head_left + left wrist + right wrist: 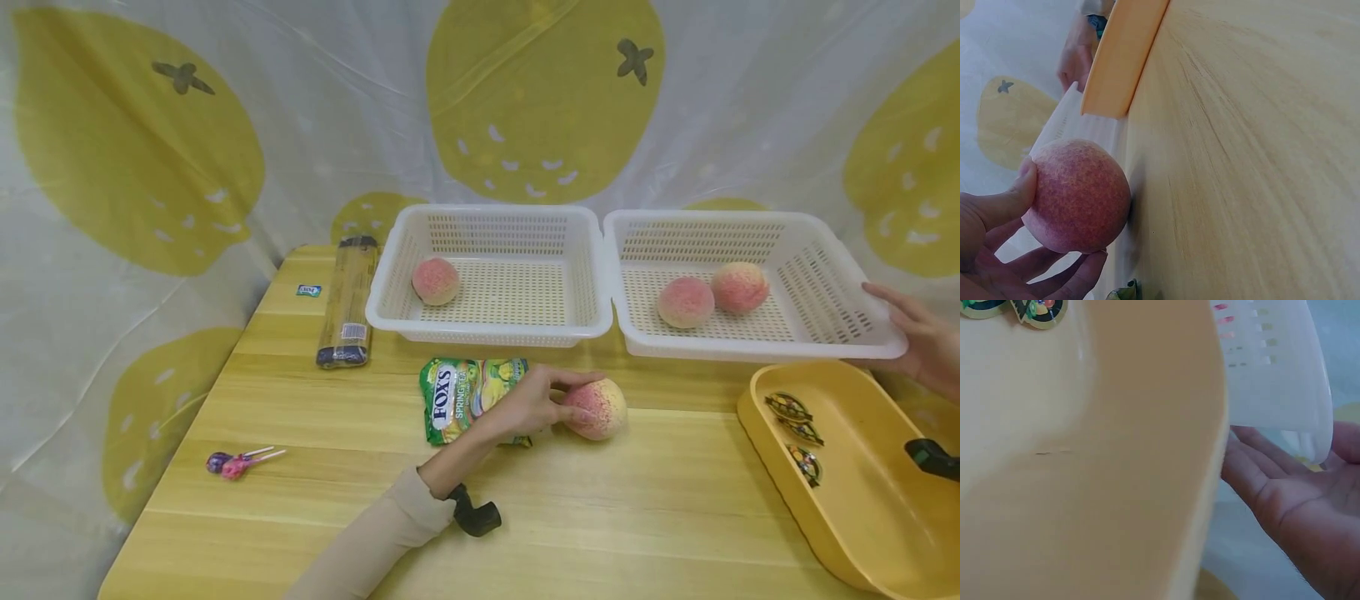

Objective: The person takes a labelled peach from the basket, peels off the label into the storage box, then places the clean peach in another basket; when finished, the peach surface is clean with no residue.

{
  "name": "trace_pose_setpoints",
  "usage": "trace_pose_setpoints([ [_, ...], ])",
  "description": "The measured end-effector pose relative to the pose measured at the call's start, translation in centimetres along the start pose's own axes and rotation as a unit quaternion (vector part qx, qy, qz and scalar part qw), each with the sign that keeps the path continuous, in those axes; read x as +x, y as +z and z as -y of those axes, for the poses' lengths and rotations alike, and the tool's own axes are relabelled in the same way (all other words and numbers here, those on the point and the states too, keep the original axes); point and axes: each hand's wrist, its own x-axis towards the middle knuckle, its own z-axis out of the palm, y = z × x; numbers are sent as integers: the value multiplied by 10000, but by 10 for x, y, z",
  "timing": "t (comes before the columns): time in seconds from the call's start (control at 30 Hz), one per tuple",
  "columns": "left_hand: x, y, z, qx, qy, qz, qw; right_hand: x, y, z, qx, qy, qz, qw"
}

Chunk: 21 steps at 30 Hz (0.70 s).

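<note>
- Pink-and-cream, the peach is cupped on the wooden worktop by the left hand — thumb over the top, fingers curled beneath, a grip that keeps the round fruit from rolling.
- It is held just beside a green candy bag, in front of the left white basket.
- At the far corner of the right white basket, the right hand is laid with fingers spread — likely to steady it.
- A yellow tray lies near.

Even, bright, diffuse light fills all views; shadows on the table are faint. The head view bends at its edges. Both wrist views are soft and blurred up close.
</note>
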Motion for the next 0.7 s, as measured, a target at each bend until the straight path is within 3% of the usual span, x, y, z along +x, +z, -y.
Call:
trace_pose_setpoints([
  [0.1, -1, -1, 0, -3, 21, -8, 10000, 1, 0, -3, 496, 49, 364, 9981],
  [0.3, -1, -3, -1, 76, 52, 5, 10000, 2, 1, -5, 845, 160, 468, 9952],
  [0.43, 2, -6, -8, 425, 467, 142, 9979, 4, 2, -6, 806, 141, 484, 9955],
  [0.57, 9, -14, -28, 355, 985, 359, 9939, 5, 4, -7, 664, 64, 419, 9969],
  [0.7, 23, -27, -57, 133, 1318, 209, 9910, 5, 6, -7, 468, 44, 309, 9984],
])
